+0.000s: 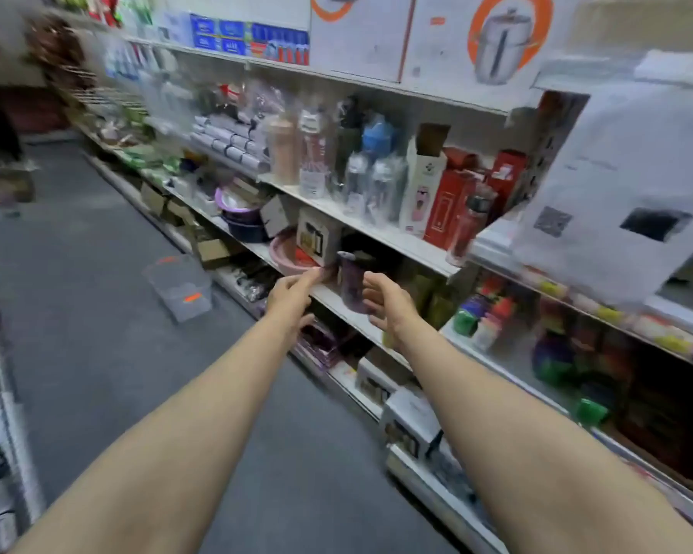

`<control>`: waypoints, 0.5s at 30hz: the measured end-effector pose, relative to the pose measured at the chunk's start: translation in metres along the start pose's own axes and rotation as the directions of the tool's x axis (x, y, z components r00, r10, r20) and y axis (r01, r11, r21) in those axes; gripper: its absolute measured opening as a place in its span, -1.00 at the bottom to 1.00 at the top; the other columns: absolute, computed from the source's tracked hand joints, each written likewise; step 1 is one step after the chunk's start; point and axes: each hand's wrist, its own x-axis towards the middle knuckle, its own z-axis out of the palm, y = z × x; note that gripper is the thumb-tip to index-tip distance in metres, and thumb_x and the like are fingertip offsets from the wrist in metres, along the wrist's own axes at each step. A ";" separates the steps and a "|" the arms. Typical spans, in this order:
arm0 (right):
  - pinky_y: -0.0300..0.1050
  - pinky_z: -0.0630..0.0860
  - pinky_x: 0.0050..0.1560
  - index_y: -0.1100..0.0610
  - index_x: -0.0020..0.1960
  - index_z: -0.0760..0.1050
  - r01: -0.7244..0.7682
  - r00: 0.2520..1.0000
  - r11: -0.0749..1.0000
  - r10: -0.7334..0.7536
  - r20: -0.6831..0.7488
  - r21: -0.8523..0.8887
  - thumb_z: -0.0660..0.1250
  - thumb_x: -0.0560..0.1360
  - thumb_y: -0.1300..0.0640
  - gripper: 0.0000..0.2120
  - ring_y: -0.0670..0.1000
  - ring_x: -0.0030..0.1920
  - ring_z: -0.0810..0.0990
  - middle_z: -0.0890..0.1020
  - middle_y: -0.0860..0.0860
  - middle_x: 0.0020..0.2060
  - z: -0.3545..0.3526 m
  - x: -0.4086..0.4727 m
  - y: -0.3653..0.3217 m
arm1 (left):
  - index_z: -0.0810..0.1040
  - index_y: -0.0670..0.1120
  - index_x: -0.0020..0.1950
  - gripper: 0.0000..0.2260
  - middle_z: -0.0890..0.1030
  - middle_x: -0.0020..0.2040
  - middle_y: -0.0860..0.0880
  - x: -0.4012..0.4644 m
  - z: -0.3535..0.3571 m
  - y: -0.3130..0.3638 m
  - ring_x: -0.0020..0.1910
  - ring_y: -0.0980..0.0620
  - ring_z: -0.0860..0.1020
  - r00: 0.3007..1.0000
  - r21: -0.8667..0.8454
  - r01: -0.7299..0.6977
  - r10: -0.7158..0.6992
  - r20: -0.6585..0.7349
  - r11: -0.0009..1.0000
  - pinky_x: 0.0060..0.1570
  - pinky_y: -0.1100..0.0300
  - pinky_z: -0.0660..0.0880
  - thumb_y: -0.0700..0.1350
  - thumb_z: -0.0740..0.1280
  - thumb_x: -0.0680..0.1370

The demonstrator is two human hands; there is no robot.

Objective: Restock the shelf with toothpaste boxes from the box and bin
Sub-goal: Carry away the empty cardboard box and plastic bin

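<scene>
The frame is motion-blurred. Both my arms reach forward along a shop aisle. My left hand (291,295) is empty, its fingers stretched toward the edge of a white shelf (329,295). My right hand (387,301) is also empty, fingers loosely curled, just right of a dark purple cup (351,287) standing on that shelf. Blue and red toothpaste boxes (253,42) line the top shelf far ahead on the left. A clear plastic bin (179,287) with orange clips sits on the grey floor ahead on the left.
Shelving (377,229) runs along the right side with bottles, red boxes, bowls and a pot carton (489,38). A large white carton (633,185) juts out at upper right. Cardboard boxes (213,249) lie at the shelf's foot. Another rack (5,433) borders the left.
</scene>
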 end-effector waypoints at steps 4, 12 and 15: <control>-0.04 0.38 0.15 0.10 0.26 0.58 -0.017 0.994 1.000 0.016 0.105 0.006 0.35 0.55 -0.05 -0.65 0.01 0.13 0.54 0.59 0.03 0.12 0.095 0.056 -0.013 | 0.48 0.01 -0.02 -0.83 0.52 -0.03 0.03 0.060 -0.076 0.035 -0.02 0.05 0.51 0.993 -0.010 -0.006 0.005 -0.116 1.000 0.10 0.03 0.52 0.07 0.38 0.59; -0.14 0.45 -0.09 0.10 0.16 0.59 -0.075 0.968 0.993 0.094 0.232 -0.088 0.37 0.54 -0.04 -0.72 -0.01 0.05 0.57 0.61 0.04 0.11 0.229 0.182 -0.018 | 0.47 -0.02 0.18 -0.73 0.54 0.15 0.00 0.201 -0.175 0.059 0.18 -0.01 0.51 0.961 -0.050 0.003 -0.017 -0.276 0.999 0.29 -0.07 0.47 0.10 0.37 0.59; 0.00 0.55 0.11 0.08 0.10 0.59 -0.065 0.955 0.989 0.101 0.280 -0.134 0.36 0.55 -0.03 -0.78 0.11 0.17 0.59 0.61 0.13 0.24 0.266 0.243 -0.027 | 0.48 -0.03 0.22 -0.70 0.53 0.13 0.00 0.264 -0.189 0.063 0.17 -0.01 0.52 0.947 -0.079 0.001 -0.027 -0.321 0.997 0.22 -0.03 0.49 0.10 0.38 0.58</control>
